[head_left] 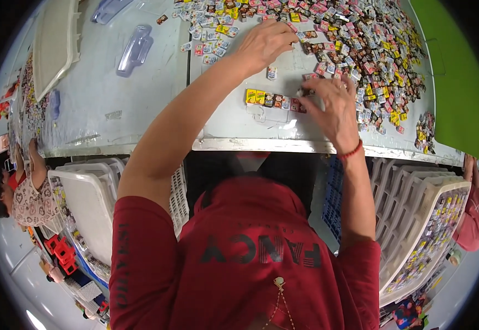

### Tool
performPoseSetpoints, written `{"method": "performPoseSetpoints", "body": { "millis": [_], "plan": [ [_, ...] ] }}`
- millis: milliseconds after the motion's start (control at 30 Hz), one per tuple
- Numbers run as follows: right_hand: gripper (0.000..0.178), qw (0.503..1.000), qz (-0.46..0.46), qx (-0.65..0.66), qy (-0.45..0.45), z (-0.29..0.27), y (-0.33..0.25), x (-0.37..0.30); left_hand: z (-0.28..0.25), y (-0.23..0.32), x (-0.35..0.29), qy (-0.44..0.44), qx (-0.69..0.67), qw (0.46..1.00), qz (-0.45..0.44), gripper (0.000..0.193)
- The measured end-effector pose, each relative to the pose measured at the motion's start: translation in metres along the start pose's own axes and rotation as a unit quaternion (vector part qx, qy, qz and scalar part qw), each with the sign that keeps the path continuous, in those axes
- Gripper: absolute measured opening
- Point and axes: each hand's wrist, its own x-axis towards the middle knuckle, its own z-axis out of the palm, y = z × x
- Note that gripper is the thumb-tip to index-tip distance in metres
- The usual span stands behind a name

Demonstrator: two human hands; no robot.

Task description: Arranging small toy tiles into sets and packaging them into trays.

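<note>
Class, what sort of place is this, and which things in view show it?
Probably a small factory or packing workshop: tiny cartons heaped on a worktable, white crates stacked beside the wearer, and another person at far left.

On the table [162,110], a row of boxes [276,101] lies before a heap [379,66], a tray [133,52] left of both

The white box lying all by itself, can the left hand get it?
Probably yes. The white box lies close to the left hand, on the person's side of it, with nothing on top.
</note>
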Motion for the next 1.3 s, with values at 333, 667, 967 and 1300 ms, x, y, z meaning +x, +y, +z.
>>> {"method": "performPoseSetpoints", "body": {
  "millis": [333, 667, 967, 1300],
  "plan": [
    [0.028, 0.999, -0.016, 0.021, -0.032, 0.008, -0.041, -0.031, -0.054, 0.087, -0.099, -0.03, -0.072, 0.997, -0.031, 0.025],
    [0.028, 1.0, -0.006, 0.004, -0.013, 0.022, -0.042, -0.035, -0.035, 0.087, -0.105, -0.004, -0.089, 0.996, -0.018, 0.021],
    [0.03, 0.997, -0.044, -0.052, 0.046, 0.032, -0.049, -0.052, -0.033, 0.091, -0.114, 0.008, -0.1, 0.994, -0.033, 0.015],
    [0.036, 0.991, -0.045, -0.124, -0.036, 0.021, -0.061, -0.047, -0.034, 0.087, -0.119, 0.009, -0.099, 0.995, -0.023, 0.022]
  ]
}}
